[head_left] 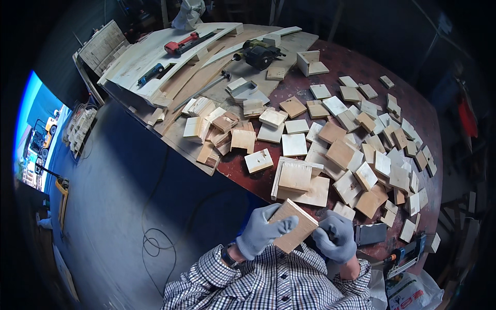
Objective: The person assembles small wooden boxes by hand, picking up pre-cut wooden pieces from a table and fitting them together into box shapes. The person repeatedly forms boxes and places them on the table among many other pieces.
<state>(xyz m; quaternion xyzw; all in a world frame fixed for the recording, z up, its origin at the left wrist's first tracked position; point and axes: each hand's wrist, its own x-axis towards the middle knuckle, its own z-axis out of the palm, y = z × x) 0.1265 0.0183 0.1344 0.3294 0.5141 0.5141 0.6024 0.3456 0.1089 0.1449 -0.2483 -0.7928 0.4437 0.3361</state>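
A square wooden block (292, 226) is held up in front of my chest, tilted, its pale layered edge facing up and right. My left hand (264, 230), in a grey glove, grips it from the left with the thumb across its face. At the block's right edge is my right hand (335, 236), also gloved, with its fingers curled in; what they hold, if anything, is hidden. Just beyond, at the table edge, stands a small assembly of joined wooden boards (294, 175). A loose block (259, 161) lies to its left.
Many wooden blocks (341, 154) cover the red table (248, 174). A red power tool (182, 43), a blue tool (151, 74) and a dark circular saw (260, 53) lie farther back. At right are a nail gun (411, 257) and a dark box (371, 234). A cable (155, 243) coils on the floor.
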